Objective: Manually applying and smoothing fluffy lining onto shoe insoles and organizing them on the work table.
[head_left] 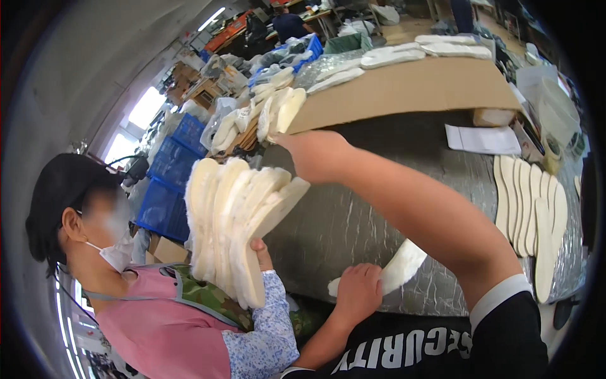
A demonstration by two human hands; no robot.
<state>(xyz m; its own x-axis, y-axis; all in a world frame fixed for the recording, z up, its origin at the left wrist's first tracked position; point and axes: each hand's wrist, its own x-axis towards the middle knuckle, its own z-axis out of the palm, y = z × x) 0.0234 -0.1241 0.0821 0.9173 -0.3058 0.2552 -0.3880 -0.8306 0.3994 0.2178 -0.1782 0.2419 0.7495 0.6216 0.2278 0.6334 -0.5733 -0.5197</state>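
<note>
Now left hand [358,292] fingers pinch one insole [404,265] on the table [353,221]; right hand [315,155] reaches the co-worker's insole stack [237,221], fingers hidden, can't tell.

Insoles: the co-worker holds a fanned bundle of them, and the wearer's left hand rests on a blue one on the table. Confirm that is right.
Not quite. The head view shows the insole under the left hand is white, not blue. The rest holds: the co-worker's hand grips a fanned bundle, and the insole lies on the table.
</note>
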